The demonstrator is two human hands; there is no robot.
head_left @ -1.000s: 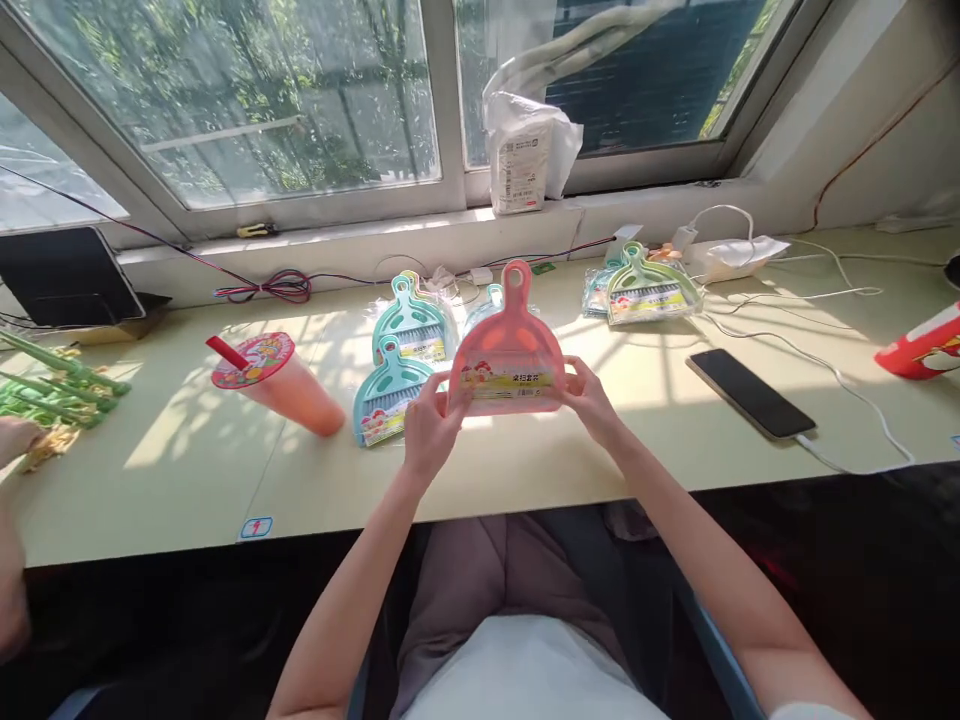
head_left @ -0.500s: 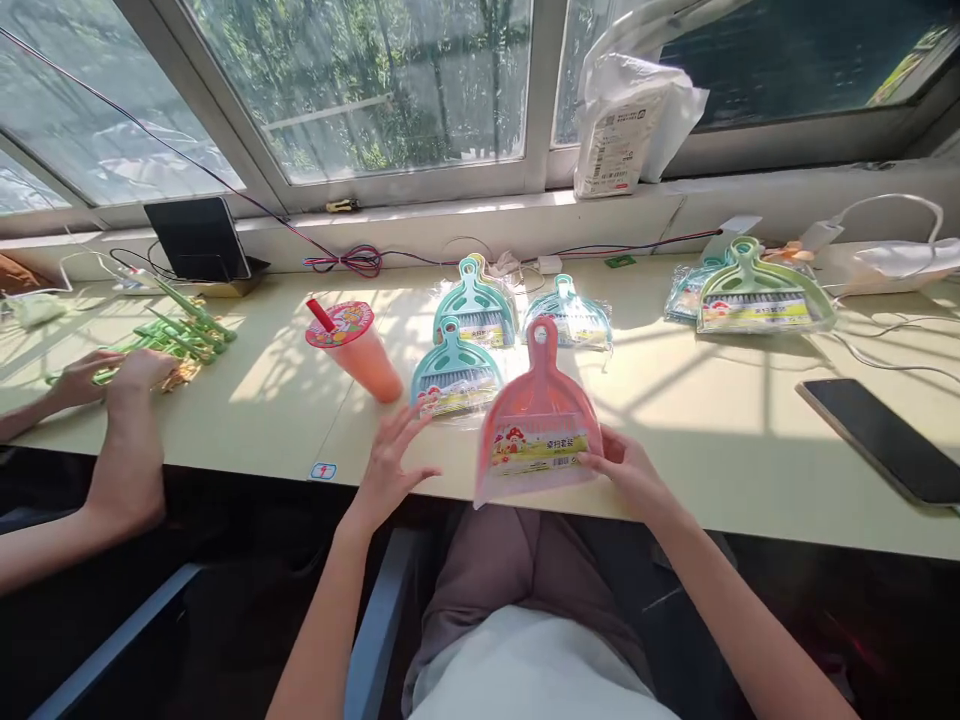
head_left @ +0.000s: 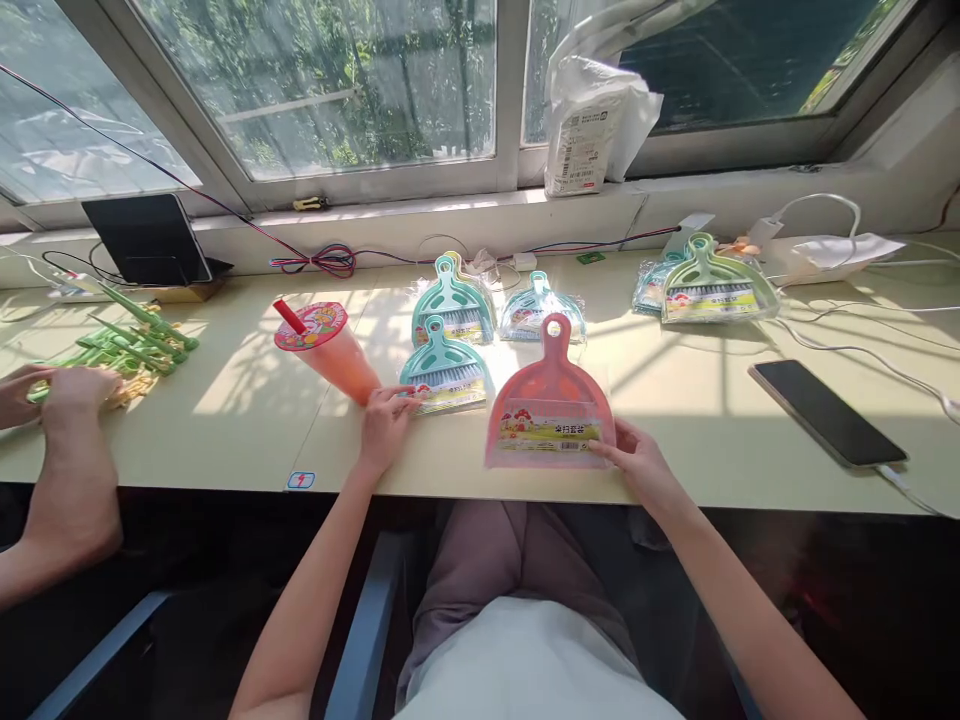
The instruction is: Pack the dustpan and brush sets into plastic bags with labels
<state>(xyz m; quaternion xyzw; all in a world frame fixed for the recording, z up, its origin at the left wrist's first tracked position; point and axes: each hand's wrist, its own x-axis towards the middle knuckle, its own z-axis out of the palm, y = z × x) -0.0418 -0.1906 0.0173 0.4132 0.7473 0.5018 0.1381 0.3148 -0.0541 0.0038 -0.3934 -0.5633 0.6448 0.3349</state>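
Observation:
My right hand [head_left: 636, 462] grips the lower right edge of a pink dustpan set [head_left: 553, 400] in clear wrap, its handle pointing away from me. At the near left corner of a teal dustpan set [head_left: 444, 378], my left hand [head_left: 386, 425] has its fingertips pressed together on the wrapper. Behind it lies another teal set [head_left: 452, 305], and to the right of that one more [head_left: 541, 308]. A pink drink cup [head_left: 330, 350] with a red straw leans close to the left hand.
A phone [head_left: 829, 412] lies at the right, with white cables beyond. Green dustpan set [head_left: 716, 290] rests on others at the back right. Another person's hands [head_left: 71, 390] handle green stems [head_left: 139, 345] at far left. A tablet [head_left: 146, 240] stands by the window.
My left hand has closed on the corner of the near teal set. The pink set has moved away from the table's front edge and lies flatter. The view has shifted right.

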